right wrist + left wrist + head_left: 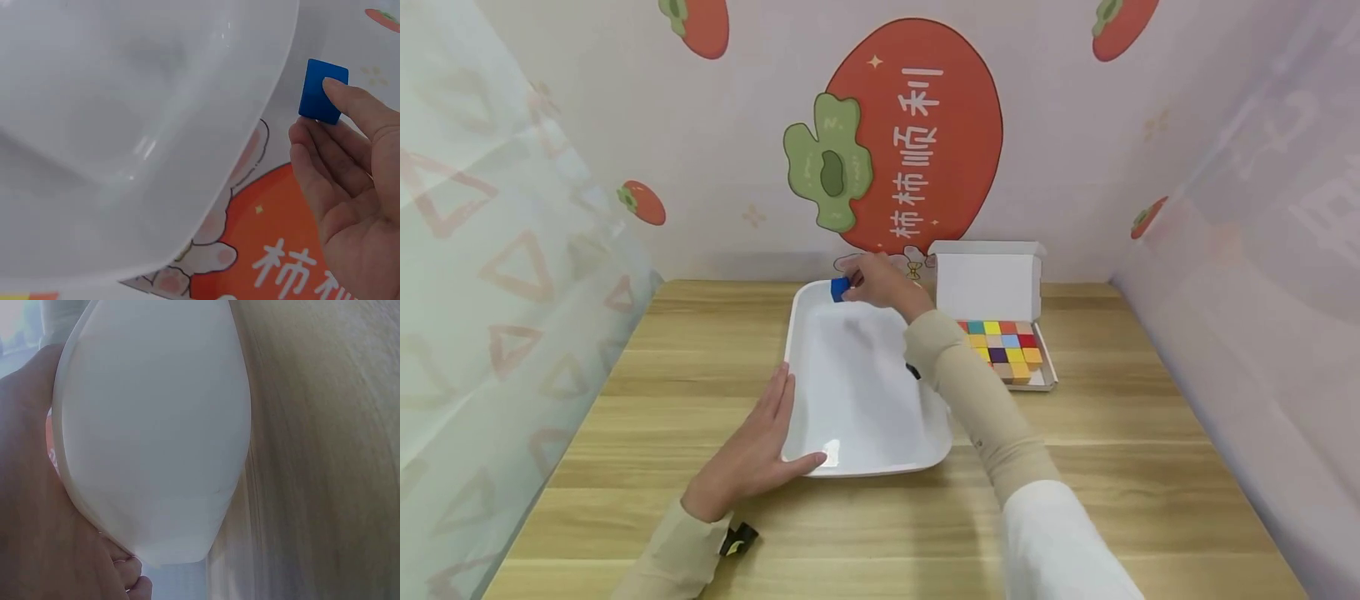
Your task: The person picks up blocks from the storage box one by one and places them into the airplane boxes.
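A white tray (868,392) lies lengthwise on the table. My left hand (751,452) rests at its near left corner, fingers extended along the left side and thumb over the front rim. In the left wrist view, that hand (53,506) lies against the rim of the tray (153,425). Above the tray's far left end, my right hand (880,282) pinches a blue block (839,289). The right wrist view shows the blue block (323,92) between the thumb and fingers of the right hand (350,169), just off the tray's edge (250,144).
Right of the tray stands an open white box (988,286) with its lid up. Several coloured blocks (1013,355) fill it in rows, partly hidden by my right sleeve. A printed backdrop (1052,167) rises behind the wooden table (1120,467).
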`<state>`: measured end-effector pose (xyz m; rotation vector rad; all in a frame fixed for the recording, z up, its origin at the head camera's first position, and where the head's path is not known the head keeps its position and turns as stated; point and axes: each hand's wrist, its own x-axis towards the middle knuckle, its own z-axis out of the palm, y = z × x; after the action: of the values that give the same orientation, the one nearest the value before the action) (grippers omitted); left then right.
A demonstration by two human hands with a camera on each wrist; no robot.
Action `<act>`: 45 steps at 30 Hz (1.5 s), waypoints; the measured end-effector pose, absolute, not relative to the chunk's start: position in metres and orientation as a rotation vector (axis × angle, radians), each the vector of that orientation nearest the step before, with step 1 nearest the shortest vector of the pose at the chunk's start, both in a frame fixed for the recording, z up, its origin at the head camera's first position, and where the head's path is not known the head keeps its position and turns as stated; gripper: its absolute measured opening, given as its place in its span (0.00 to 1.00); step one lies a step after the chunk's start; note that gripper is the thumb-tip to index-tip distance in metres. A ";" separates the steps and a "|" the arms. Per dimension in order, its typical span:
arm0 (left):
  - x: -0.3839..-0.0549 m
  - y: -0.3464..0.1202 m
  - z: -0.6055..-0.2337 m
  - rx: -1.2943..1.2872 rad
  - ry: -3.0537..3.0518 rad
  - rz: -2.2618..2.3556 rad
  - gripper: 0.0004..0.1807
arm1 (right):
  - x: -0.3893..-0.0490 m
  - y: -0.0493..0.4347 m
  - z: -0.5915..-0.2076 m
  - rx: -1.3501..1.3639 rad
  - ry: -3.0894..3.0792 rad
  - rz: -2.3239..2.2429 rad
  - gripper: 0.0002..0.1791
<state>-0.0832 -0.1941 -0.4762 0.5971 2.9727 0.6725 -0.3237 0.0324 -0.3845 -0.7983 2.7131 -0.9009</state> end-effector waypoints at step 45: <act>-0.081 -0.195 -0.478 0.621 2.981 0.707 0.68 | -0.206 0.351 -0.438 -0.396 2.824 -0.830 0.21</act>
<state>-0.0806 -0.1952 -0.4776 0.6210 2.9808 0.7068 -0.2064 0.3508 -0.4384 -0.3960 2.8245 -0.8303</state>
